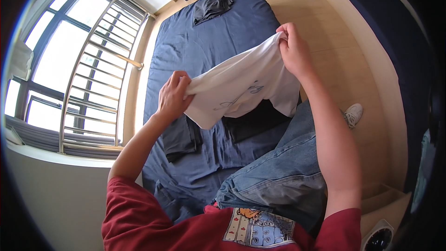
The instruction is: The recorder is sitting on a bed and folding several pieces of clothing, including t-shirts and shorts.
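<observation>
A white T-shirt (244, 84) with a blue print hangs stretched between my two hands above the bed. My left hand (173, 94) is closed on its left end, fingers curled over the cloth. Higher and farther to the right, my right hand (293, 49) pinches its other upper corner. The lower edge of the cloth droops in folds. Beneath it, a black garment (255, 122) lies on the bed, partly hidden by the white cloth. Close below my left hand rests a dark folded garment (180, 138).
The bed (181, 51) has a dark blue sheet, with a crumpled dark garment (213, 7) at its far end. A metal window guard (100, 74) stands along the left. My jeans-clad leg (278, 162) reaches across the bed's right edge toward the wooden floor (344, 65).
</observation>
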The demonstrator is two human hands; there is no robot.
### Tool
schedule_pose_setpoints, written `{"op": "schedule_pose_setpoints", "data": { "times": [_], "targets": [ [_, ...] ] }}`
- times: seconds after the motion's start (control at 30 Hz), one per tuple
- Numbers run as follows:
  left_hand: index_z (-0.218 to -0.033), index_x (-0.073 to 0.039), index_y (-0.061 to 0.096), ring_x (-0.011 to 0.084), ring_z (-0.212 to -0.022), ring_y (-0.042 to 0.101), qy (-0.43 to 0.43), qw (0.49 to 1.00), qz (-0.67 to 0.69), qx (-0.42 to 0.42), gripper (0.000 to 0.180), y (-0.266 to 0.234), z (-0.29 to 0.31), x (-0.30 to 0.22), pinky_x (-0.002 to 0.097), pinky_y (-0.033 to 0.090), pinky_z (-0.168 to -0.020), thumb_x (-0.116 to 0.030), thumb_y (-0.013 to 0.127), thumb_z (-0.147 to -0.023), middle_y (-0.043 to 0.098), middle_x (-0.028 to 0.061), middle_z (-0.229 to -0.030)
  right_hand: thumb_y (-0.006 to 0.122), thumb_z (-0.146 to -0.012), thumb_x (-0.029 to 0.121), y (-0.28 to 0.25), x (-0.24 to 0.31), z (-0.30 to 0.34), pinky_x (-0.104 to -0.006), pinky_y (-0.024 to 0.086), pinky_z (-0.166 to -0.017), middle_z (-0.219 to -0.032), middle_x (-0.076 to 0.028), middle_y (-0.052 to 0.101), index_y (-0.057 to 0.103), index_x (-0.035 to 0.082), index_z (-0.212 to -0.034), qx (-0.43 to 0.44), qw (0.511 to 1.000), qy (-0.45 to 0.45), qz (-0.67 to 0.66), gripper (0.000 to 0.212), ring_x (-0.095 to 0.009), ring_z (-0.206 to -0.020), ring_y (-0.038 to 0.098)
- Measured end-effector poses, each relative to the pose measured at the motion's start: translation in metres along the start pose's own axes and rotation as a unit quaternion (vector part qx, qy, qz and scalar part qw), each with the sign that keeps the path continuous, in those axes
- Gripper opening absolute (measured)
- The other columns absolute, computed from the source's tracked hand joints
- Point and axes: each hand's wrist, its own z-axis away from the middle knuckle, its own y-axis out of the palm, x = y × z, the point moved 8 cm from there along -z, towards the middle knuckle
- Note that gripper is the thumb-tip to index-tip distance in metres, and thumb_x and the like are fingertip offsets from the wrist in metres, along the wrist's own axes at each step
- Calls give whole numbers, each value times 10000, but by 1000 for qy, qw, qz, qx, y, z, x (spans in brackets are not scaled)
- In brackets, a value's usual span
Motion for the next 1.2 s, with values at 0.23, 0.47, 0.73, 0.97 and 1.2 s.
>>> {"op": "schedule_pose_setpoints", "data": {
  "times": [0.23,0.47,0.73,0.97,1.2],
  "targets": [
    [-977,11,595,304,-949,570,-100,976,188,-57,166,-6,8,58,354,444,-838,-11,539,-823,578,131,-1038,544,-865,161,18,-1,3,-436,473,-736,-942,-178,637,503,49,-1030,105,994,25,8,204,-376,-858,610],
    [-1080,6,600,162,-899,559,-284,890,295,-202,259,-40,24,100,273,426,-806,-154,438,-958,598,64,-947,606,-817,92,43,5,15,-332,451,-805,-946,-142,628,549,-13,-1027,251,967,24,-42,242,-219,-909,603],
    [-1047,16,613,120,-807,582,-412,754,511,-16,402,-16,31,91,257,454,-722,-346,579,-873,618,63,-887,495,-827,53,17,8,3,-376,466,-705,-875,-159,637,586,33,-931,105,994,26,-22,139,-308,-802,614],
    [-860,-40,628,20,-628,492,-346,809,475,22,307,-16,28,82,187,381,-577,-343,589,-891,568,-37,-701,553,-818,202,34,5,6,-311,449,-678,-789,-87,633,595,28,-906,207,960,101,-159,199,-183,-753,597],
    [-942,-40,575,37,-766,480,-239,852,424,-191,169,-51,21,81,189,371,-678,-203,526,-945,569,-15,-816,727,-763,246,44,33,19,-277,441,-668,-774,-27,595,588,45,-895,287,935,71,-196,279,-113,-708,533]
  ]
}}
